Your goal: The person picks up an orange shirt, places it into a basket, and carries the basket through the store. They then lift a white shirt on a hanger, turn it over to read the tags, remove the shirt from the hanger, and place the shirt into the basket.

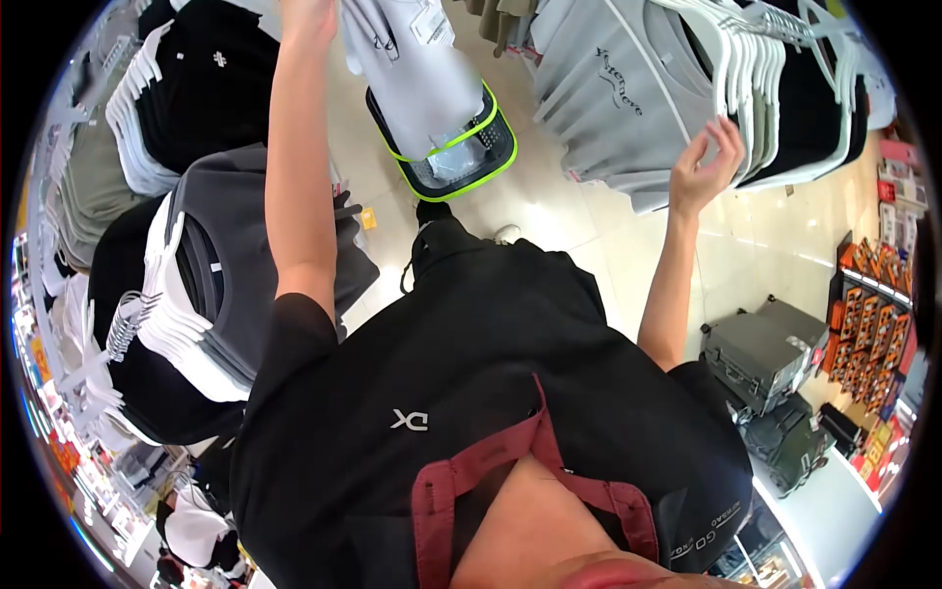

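My left hand (310,18) is raised at the top edge, with its fingers mostly cut off by the frame. Right beside it hangs a light grey shirt (432,93) with a white tag (431,24); the hand appears closed on its upper part. Below the shirt stands a black basket with a lime-green rim (469,183), and a clear plastic-wrapped item (457,157) shows inside. On the right, my right hand (708,167) is loosely curved with fingers apart. Its fingertips are close to white hangers (734,74) carrying grey T-shirts (628,103); whether they touch cannot be made out.
Racks of black shirts (221,98) and dark grey shirts (231,196) on white hangers line the left side. Grey hard cases (765,344) stand on the tiled floor (618,245) at right, near a shelf of orange packages (868,329).
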The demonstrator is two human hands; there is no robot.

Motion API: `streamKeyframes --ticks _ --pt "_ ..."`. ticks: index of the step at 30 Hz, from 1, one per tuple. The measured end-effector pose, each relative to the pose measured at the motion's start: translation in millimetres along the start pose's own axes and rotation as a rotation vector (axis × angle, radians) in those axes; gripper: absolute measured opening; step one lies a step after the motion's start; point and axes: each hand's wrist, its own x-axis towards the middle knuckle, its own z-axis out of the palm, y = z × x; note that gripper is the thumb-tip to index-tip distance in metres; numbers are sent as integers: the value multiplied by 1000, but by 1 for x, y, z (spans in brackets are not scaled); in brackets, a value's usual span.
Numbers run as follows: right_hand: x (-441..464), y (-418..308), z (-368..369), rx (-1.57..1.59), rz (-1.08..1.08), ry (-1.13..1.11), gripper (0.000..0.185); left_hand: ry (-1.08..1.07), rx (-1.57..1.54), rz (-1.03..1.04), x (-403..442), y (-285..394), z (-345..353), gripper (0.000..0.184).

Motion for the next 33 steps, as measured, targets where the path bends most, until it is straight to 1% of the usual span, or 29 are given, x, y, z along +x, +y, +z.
streamKeyframes --ticks 2,4,5,7,8,9,10,11,12,13,15,16,17,18,19,20,21,22,23,24,25,26,28,29,30,31,32,33 --pt "-22 -10 8 151 124 -130 22 3 22 -13 9 -11 -8 25" --pt "-50 -19 28 271 258 -262 23 25 117 -42 16 -19 -13 25" --pt "-65 -23 41 306 308 -328 23 93 208 -17 22 -27 -16 25" --pt "-89 -44 62 424 458 -493 24 59 202 -30 30 -37 -21 25" --pt "-106 -49 75 434 372 -557 25 22 199 -36 34 -41 -24 25" --pt "-119 -54 87 444 286 -621 25 28 194 -39 32 -43 -24 25" --pt "-124 -67 91 475 289 -724 26 17 171 -76 25 -44 -22 26" --pt "-131 -73 98 525 342 -880 26 8 148 -112 21 -50 -24 27" --pt "-139 -79 104 521 385 -1037 23 14 223 -76 18 -75 -37 25" --pt "-148 -84 112 526 410 -1092 21 20 298 -41 13 -112 -54 24" --pt "-170 -88 131 530 441 -1166 20 24 485 -86 -21 -192 -84 24" --pt "-181 -88 140 520 447 -1253 20 -17 629 -231 -51 -224 -101 26" --pt "-194 -87 151 513 448 -1338 21 -55 762 -321 -86 -272 -127 28" --pt "-214 -81 162 514 450 -1355 21 -94 848 -523 -132 -320 -157 31" --pt "-238 -68 174 452 410 -1464 22 -119 746 -661 -188 -375 -192 31" --pt "-264 -53 182 387 366 -1572 23 -299 896 -881 -218 -351 -198 33" --pt "-288 -39 184 387 363 -1591 23 -439 777 -1054 -245 -346 -218 35" --pt "-312 -22 185 347 534 -1655 23 -293 779 -1083 -274 -333 -228 36" --pt "-337 -5 186 300 707 -1713 24 -315 751 -1150 -273 -298 -230 36" --pt "-367 18 181 208 725 -1770 24 -302 744 -1167 -287 -297 -246 36" --pt "-382 34 182 115 736 -1820 24 -228 783 -1146 -306 -305 -272 34" --pt "-369 33 184 113 721 -1829 24 -154 824 -1118 -317 -313 -297 32" --pt "-336 17 186 -64 1066 -2014 24 -153 879 -1155 -317 -314 -329 33" --pt "-333 13 197 -68 1053 -2013 24 -168 935 -1190 -314 -316 -343 33" --pt "-330 10 207 1 1054 -1947 25 -160 927 -1184 -309 -319 -355 33" --pt "-324 8 218 68 1053 -1878 25 -193 982 -1211 -303 -324 -366 33" --pt "-309 -1 234 58 1041 -1870 25 -226 1035 -1236 -295 -329 -372 33" --pt "-297 -13 255 113 1026 -1830 24 -229 1043 -1233 -288 -334 -376 31"
